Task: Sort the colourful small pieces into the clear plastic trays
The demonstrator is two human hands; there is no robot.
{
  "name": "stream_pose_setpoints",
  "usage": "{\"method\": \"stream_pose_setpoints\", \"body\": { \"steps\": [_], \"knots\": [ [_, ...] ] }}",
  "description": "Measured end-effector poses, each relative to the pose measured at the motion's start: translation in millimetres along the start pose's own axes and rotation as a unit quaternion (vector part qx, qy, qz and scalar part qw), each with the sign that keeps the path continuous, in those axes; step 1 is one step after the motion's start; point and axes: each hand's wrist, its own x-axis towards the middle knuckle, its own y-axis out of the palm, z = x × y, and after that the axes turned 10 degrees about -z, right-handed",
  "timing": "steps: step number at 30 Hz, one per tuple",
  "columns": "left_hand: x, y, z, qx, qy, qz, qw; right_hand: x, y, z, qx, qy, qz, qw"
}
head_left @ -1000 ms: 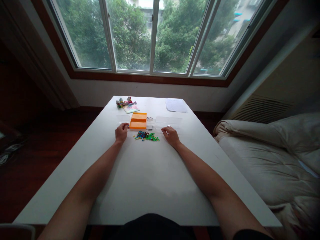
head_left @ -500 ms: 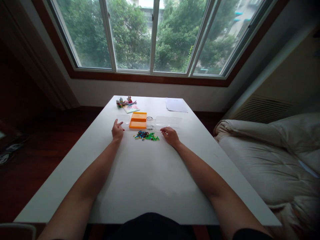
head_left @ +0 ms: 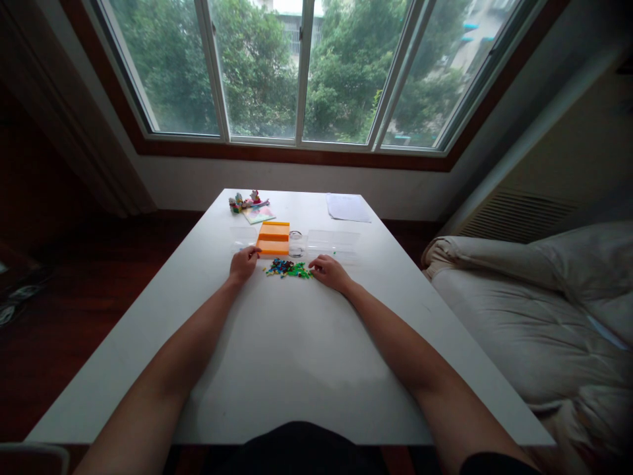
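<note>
A small heap of coloured building bricks, mostly green, blue and dark, lies in the middle of the white table. My right hand rests at the heap's right edge, fingers curled and touching the bricks. My left hand sits left of the heap with its fingers pinched near the front corner of an orange tray; what it pinches is too small to make out. Clear plastic trays lie to the right of the orange one, and another clear piece lies to its left.
A small built toy model with a colourful booklet stands at the far left of the table. White paper sheets lie at the far right. A white cushioned sofa is beside the table's right edge. Windows fill the far wall.
My left hand moved right and closed its fingers near the orange tray's corner. My right hand slid left up to the brick heap.
</note>
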Motion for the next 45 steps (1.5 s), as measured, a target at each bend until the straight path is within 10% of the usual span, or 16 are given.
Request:
{"method": "stream_pose_setpoints", "body": {
  "steps": [14,29,45],
  "knots": [
    [-2.6,-0.2,-6.5,0.058,0.038,0.047,0.997,-0.9,4.9,3.9,0.014,0.012,-0.027,0.999],
    [-17.4,4.7,-31.1,0.064,0.187,0.101,0.975,0.4,-18.0,-42.1,0.012,0.225,-0.318,0.921],
    [-25.6,12.1,-44.6,0.082,0.206,0.093,0.971,-0.2,-10.5,-40.1,-0.050,0.168,-0.304,0.936]
  ]
}}
